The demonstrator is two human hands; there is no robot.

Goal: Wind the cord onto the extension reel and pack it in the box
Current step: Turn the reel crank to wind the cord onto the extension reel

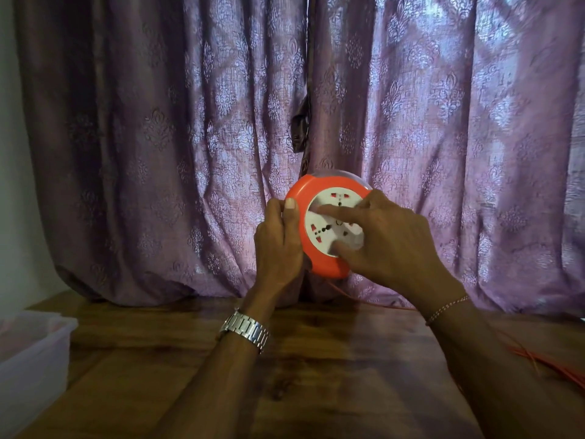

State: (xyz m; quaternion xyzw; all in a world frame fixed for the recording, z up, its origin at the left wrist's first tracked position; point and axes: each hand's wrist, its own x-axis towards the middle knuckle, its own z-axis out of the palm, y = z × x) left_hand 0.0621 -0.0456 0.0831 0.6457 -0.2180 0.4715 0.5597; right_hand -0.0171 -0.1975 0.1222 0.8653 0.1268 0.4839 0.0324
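I hold a round orange extension reel (304, 190) with a white socket face (329, 223) up in the air above the table, its face turned toward me. My left hand (278, 242) grips the reel's left rim. My right hand (392, 242) lies on the white socket face, fingers spread and pressing on it. A thin orange cord (340, 288) hangs from under the reel and runs right across the table to a loose bunch (544, 364) by my right forearm. A translucent plastic box (34, 350) stands at the table's left edge.
The wooden table (316, 359) stretches under my arms. A purple patterned curtain (190, 137) hangs close behind the reel, down to the tabletop. A pale wall (12, 185) shows at the far left.
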